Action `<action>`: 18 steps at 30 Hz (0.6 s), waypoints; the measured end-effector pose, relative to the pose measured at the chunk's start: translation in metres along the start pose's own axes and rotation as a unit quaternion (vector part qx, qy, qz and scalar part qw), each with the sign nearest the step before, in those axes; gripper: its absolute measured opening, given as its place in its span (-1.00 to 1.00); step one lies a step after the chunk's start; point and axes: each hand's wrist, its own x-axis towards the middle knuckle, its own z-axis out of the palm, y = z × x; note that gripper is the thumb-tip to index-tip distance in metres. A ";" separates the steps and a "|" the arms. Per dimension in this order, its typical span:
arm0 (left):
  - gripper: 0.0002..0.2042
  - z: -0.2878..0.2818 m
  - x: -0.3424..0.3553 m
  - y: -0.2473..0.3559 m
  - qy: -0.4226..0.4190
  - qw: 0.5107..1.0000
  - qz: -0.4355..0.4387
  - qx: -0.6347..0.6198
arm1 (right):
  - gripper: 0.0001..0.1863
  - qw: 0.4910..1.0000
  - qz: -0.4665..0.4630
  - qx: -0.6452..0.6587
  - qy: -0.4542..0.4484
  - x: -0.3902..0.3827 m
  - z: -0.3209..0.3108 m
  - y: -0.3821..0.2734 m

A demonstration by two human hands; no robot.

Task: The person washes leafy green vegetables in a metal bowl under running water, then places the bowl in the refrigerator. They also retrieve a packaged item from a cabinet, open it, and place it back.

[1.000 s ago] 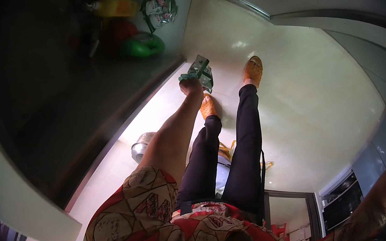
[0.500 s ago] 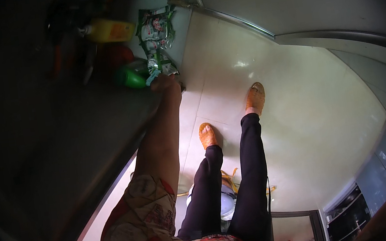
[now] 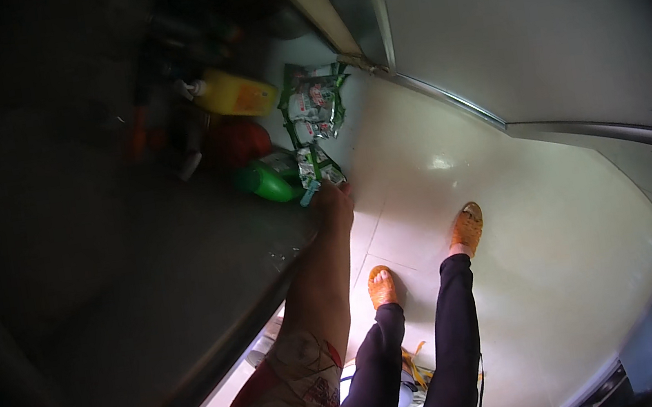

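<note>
My left arm reaches forward and my left hand [image 3: 331,196] is at the near end of a small green and silver packet [image 3: 313,164]. Its fingers look curled, but dim light hides what they grip. A small light-blue piece [image 3: 310,193] sticks out beside the hand. Just left of it lies a green bottle [image 3: 270,182]. Larger green and white packets [image 3: 315,104] lie beyond, near a yellow pump bottle [image 3: 237,93] and a dark red round thing [image 3: 240,142]. My right hand is out of view.
A dark surface [image 3: 150,309] fills the left side, its edge running beneath my arm. At the upper right stands a pale panel [image 3: 516,22] with a metal strip along its bottom. My feet, in orange sandals [image 3: 467,228], are on the light tiled floor [image 3: 563,254].
The whole view has shifted, so things appear lower and farther right. My left hand keeps its place at the small packet. A blurred arm at the lower right is gone from view.
</note>
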 end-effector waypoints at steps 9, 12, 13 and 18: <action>-0.70 0.079 0.015 0.005 0.071 0.520 -0.394 -0.754 | -0.58 1.000 0.011 -0.010 0.004 -0.002 0.018 0.010; -0.56 0.058 -0.020 0.035 0.082 0.582 -0.375 -0.717 | -0.58 1.000 0.016 -0.014 0.007 -0.003 0.022 0.015; -0.56 0.048 -0.034 0.043 0.040 0.596 -0.349 -0.722 | -0.58 1.000 0.017 -0.016 0.008 -0.003 0.023 0.017; -0.66 0.002 -0.088 0.073 0.011 0.734 -0.135 -0.666 | -0.59 0.999 0.006 -0.026 0.024 0.000 0.033 0.024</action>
